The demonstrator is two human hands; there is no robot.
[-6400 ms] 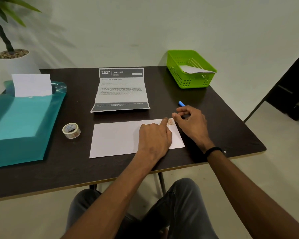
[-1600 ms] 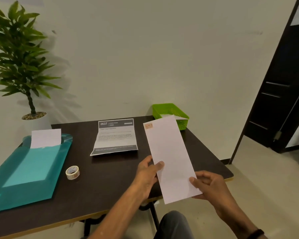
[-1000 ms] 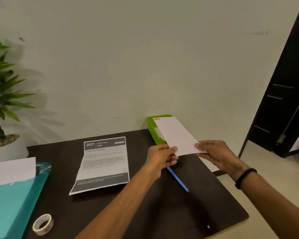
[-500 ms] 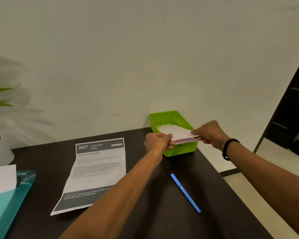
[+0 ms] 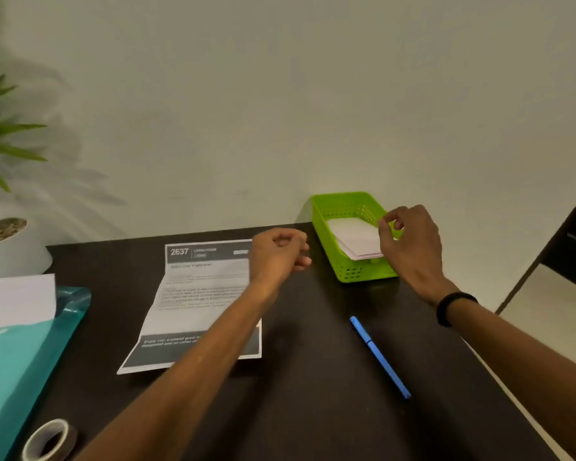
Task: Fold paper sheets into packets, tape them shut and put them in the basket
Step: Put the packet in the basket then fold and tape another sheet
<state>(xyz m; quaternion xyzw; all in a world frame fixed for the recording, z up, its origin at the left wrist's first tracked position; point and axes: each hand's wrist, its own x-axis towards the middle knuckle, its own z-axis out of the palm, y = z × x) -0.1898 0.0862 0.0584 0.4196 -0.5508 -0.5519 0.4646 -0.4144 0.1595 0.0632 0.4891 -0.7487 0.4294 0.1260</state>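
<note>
Green basket [image 5: 348, 271] held white packets [image 5: 356, 239].
Right hand [image 5: 413, 244] hovered over it, fingers loosely curled, grasping nothing; left hand [image 5: 275, 257] loosely curled, empty.

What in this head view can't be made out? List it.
- Packets in the basket: count unclear, right hand covers their end.
- Printed sheet: small text blurred, left hand and forearm cover part.
- Tape roll, teal folder: cut by frame edges.
</note>
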